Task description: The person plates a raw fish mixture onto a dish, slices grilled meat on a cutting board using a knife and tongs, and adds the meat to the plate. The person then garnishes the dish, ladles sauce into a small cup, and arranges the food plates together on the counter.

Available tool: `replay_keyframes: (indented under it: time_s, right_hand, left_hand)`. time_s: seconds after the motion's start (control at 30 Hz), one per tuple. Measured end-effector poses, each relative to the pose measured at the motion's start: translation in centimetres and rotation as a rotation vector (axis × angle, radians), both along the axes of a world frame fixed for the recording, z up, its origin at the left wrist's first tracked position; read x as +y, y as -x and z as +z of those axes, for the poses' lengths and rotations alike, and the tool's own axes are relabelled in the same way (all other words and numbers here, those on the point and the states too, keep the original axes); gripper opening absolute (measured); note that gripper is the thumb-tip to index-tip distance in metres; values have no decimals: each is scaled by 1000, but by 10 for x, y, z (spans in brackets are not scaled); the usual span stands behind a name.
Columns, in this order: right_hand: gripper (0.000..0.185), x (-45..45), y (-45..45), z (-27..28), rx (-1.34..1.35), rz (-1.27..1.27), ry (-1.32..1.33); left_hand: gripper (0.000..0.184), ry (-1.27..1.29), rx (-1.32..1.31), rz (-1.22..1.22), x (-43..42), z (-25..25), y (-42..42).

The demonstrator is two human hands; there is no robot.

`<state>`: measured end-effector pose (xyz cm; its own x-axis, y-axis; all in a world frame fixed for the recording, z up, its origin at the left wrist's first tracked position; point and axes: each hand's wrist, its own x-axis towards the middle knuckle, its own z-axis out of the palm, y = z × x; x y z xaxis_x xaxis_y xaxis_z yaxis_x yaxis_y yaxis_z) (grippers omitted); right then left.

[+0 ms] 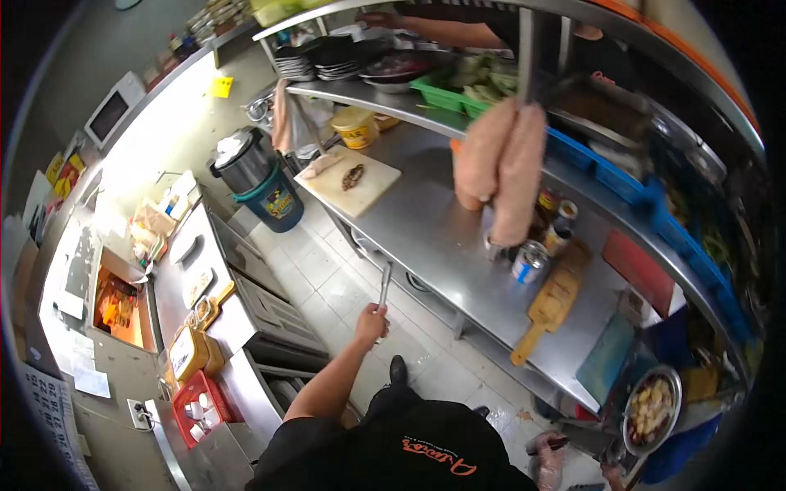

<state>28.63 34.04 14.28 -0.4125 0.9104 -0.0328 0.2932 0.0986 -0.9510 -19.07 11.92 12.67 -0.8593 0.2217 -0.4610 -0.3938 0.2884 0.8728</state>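
My left hand (372,323) is wrapped round the end of a slim metal tool that looks like tongs (385,282), pointing forward over the aisle, just short of the steel table (426,237). Beyond it lies a white cutting board (372,192) with dark sliced food (353,176) on it. I see no hand that clearly joins my right sleeve. At the bottom right edge, a hand in a clear glove (545,466) is closed by a dark piece (558,442); it seems to be another person's, with part of a second hand (612,477) close by.
Salmon-coloured cloths (512,176) hang before the shelf. Cans (530,262) and a wooden paddle board (557,303) lie on the table, a bowl of yellow chunks (652,412) past its end. A person's arm (450,31) reaches across behind the shelf. A left counter (250,315) borders the aisle.
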Motion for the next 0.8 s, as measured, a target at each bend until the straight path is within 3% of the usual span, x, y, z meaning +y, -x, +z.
replay_keyframes:
  time_s: [0.03, 0.1, 0.13, 0.23, 0.3, 0.43, 0.47, 0.5, 0.57, 0.7, 0.8]
  right_hand:
    - [28, -4, 21, -4, -174, -29, -68]
    - [31, -18, 71, -9, -513, -107, -212]
    - [36, -21, 114, 20, -551, 36, 36]
    - [23, -45, 231, 47, -584, 264, -445]
    - [20, -52, 303, 49, -288, 322, -241]
    - [20, -88, 426, 112, -327, 422, -418]
    - [26, -103, 454, 147, -338, 424, -153]
    - [28, -105, 476, 149, -394, 421, -200]
    - [32, -105, 514, 141, -510, 419, -283]
    - [42, -63, 596, 55, -265, 547, -604]
    - [45, -41, 664, 45, -708, 672, -809]
  left_hand:
    - [16, 3, -28, -7, -14, 11, 29]
    - [24, 71, -38, -35, -37, 30, 88]
    - [23, -38, -134, -15, -46, 21, 124]
    - [20, -389, -357, 53, -52, 3, 228]
    - [19, -647, -419, 132, -28, 10, 277]
    - [19, -622, -480, 213, 11, -20, 367]
    - [19, -639, -499, 235, 19, -31, 383]
    - [19, -660, -516, 257, 29, -36, 399]
    - [18, -602, -534, 267, 42, -28, 412]
    - [16, -512, -517, 314, 62, -21, 433]
    - [14, -377, -419, 294, 58, -18, 459]
